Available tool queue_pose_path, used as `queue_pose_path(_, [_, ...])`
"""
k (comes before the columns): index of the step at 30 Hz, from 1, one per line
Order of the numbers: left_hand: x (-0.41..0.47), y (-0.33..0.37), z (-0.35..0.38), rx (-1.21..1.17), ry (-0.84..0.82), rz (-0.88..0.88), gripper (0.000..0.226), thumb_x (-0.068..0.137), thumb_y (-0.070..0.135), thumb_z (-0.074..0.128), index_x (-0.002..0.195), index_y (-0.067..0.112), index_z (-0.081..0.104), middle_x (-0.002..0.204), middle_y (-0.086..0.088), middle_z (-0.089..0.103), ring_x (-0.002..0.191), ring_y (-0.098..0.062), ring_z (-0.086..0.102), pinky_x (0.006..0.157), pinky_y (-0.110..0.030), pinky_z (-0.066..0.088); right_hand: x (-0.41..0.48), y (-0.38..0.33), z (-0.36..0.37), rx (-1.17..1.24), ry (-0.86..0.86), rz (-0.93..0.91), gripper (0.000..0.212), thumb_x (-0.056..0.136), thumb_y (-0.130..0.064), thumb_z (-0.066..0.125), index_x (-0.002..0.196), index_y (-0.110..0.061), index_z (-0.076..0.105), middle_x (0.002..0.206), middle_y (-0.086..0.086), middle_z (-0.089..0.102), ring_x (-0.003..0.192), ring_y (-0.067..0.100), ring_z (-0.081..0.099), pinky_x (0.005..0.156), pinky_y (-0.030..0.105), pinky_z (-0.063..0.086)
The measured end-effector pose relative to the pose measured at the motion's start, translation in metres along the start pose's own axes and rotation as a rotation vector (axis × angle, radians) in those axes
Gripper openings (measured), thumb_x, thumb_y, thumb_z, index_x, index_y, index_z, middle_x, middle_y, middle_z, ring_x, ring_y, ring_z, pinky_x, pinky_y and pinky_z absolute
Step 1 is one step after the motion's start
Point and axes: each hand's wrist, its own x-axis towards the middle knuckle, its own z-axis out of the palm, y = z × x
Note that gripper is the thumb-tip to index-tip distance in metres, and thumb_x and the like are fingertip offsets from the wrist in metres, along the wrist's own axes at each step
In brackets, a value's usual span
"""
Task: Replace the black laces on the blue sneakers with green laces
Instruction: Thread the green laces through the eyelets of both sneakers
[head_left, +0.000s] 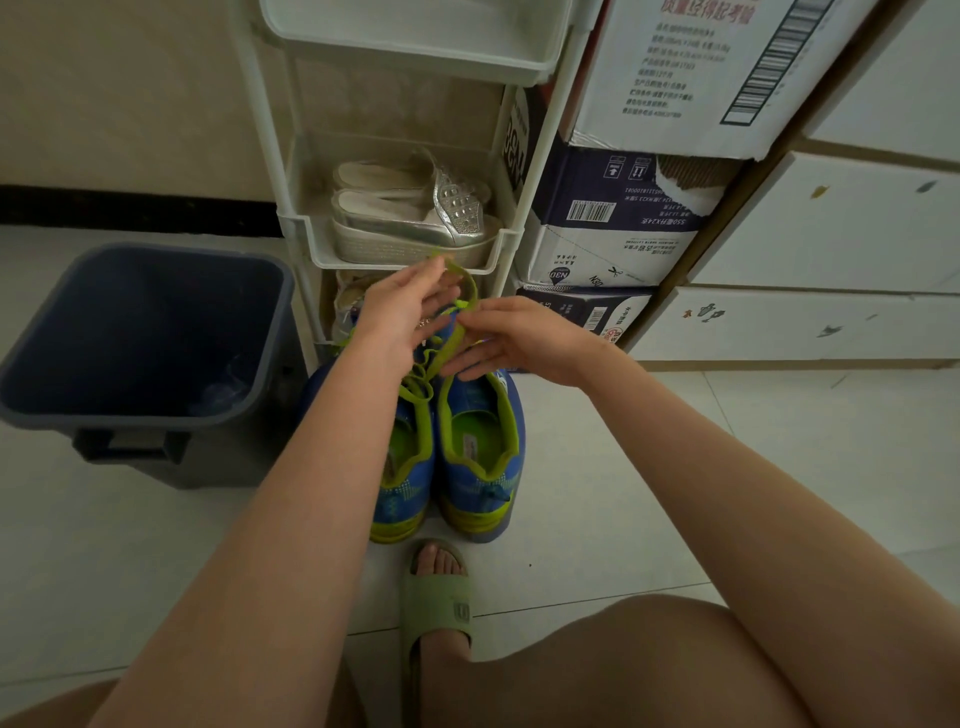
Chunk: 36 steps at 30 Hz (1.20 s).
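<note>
While my left hand and right hand both pinch the green lace above the blue sneakers, I judge threading done, with knotting next, which calls for crossing its ends.

The sneakers were hemmed in by a dark bin on the left and a white rack behind; bare floor was left on the right, bounded by stacked boxes.
</note>
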Motion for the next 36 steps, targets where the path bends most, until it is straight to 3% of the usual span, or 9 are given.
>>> queue_pose_path(3, [0.001, -0.004, -0.001, 0.134, -0.024, -0.158, 0.031, 0.097, 0.041, 0.047, 0.107, 0.016, 0.062, 0.09, 0.003, 0.069, 0.082, -0.009, 0.064, 0.066, -0.025, 0.05, -0.003, -0.003, 0.001, 0.032, -0.031, 0.023, 0.028, 0.102, -0.022, 0.038, 0.1, -0.006, 0.06, 0.089, 0.017, 0.066, 0.079, 0.033, 0.068, 0.083, 0.045, 0.057])
queue_pose_path(6, [-0.003, -0.009, 0.001, 0.179, -0.121, -0.193, 0.018, 0.095, 0.031, 0.054, 0.091, 0.018, 0.066, 0.068, 0.005, 0.068, 0.071, -0.011, 0.062, 0.056, -0.023, 0.051, -0.002, -0.005, 0.004, -0.046, -0.019, 0.031, 0.032, 0.102, -0.026, 0.036, 0.098, -0.002, 0.058, 0.077, 0.011, 0.065, 0.068, 0.03, 0.066, 0.07, 0.039, 0.058])
queue_pose_path(11, [-0.005, -0.014, -0.004, 0.129, -0.093, -0.157, 0.016, 0.091, 0.02, 0.063, 0.102, 0.009, 0.066, 0.084, -0.004, 0.069, 0.074, -0.013, 0.068, 0.057, -0.021, 0.057, 0.0, 0.002, -0.002, -0.082, 0.019, 0.031, 0.03, 0.102, -0.027, 0.04, 0.095, -0.002, 0.055, 0.067, 0.007, 0.054, 0.053, 0.021, 0.055, 0.056, 0.032, 0.052])
queue_pose_path(17, [-0.004, -0.021, -0.006, 0.032, 0.19, -0.035, 0.012, 0.095, 0.014, 0.056, 0.094, 0.002, 0.058, 0.088, -0.015, 0.066, 0.049, -0.01, 0.067, 0.049, -0.02, 0.055, 0.002, 0.011, -0.012, -0.103, 0.059, 0.022, 0.026, 0.1, -0.028, 0.045, 0.098, -0.005, 0.059, 0.066, 0.003, 0.052, 0.049, 0.012, 0.041, 0.049, 0.022, 0.04])
queue_pose_path(21, [-0.004, -0.022, -0.005, 0.083, 0.087, -0.129, 0.025, 0.095, 0.024, 0.057, 0.108, 0.003, 0.059, 0.094, -0.014, 0.069, 0.064, -0.011, 0.069, 0.052, -0.022, 0.057, 0.006, 0.016, -0.012, -0.115, 0.125, 0.02, 0.018, 0.099, -0.015, 0.048, 0.094, -0.002, 0.059, 0.063, 0.004, 0.049, 0.041, 0.005, 0.035, 0.041, 0.016, 0.03])
queue_pose_path(25, [-0.006, -0.024, -0.002, 0.191, -0.05, -0.164, 0.008, 0.092, 0.009, 0.06, 0.093, 0.002, 0.063, 0.112, -0.015, 0.065, 0.079, -0.013, 0.065, 0.06, -0.019, 0.057, 0.008, 0.018, -0.01, -0.191, 0.214, 0.025, 0.029, 0.097, -0.016, 0.053, 0.071, -0.003, 0.055, 0.043, -0.006, 0.049, 0.036, 0.002, 0.034, 0.038, 0.014, 0.028])
queue_pose_path(29, [-0.003, -0.033, 0.0, 0.242, 0.031, -0.084, 0.012, 0.093, 0.006, 0.056, 0.082, 0.003, 0.058, 0.096, -0.02, 0.063, 0.057, -0.011, 0.068, 0.054, -0.019, 0.056, 0.01, 0.017, -0.009, -0.104, 0.231, 0.062, 0.028, 0.099, -0.021, 0.049, 0.082, 0.0, 0.057, 0.052, 0.001, 0.054, 0.039, 0.005, 0.039, 0.038, 0.015, 0.033])
queue_pose_path(33, [0.011, -0.046, -0.002, 0.267, 0.212, 0.026, 0.018, 0.09, -0.001, 0.058, 0.073, 0.004, 0.056, 0.091, -0.025, 0.064, 0.046, -0.008, 0.064, 0.049, -0.017, 0.054, 0.019, 0.019, -0.019, -0.425, 0.553, 0.14, 0.039, 0.097, -0.029, 0.05, 0.1, 0.007, 0.061, 0.067, 0.008, 0.061, 0.05, 0.017, 0.053, 0.039, 0.018, 0.041])
queue_pose_path(36, [0.016, -0.05, -0.004, 0.297, 0.256, 0.041, 0.008, 0.082, -0.007, 0.066, 0.08, 0.0, 0.064, 0.081, -0.017, 0.064, 0.06, -0.016, 0.064, 0.057, -0.017, 0.056, 0.022, 0.027, -0.014, -0.724, 0.439, 0.234, 0.045, 0.087, -0.043, 0.061, 0.091, 0.001, 0.064, 0.073, 0.011, 0.064, 0.063, 0.022, 0.064, 0.052, 0.026, 0.053])
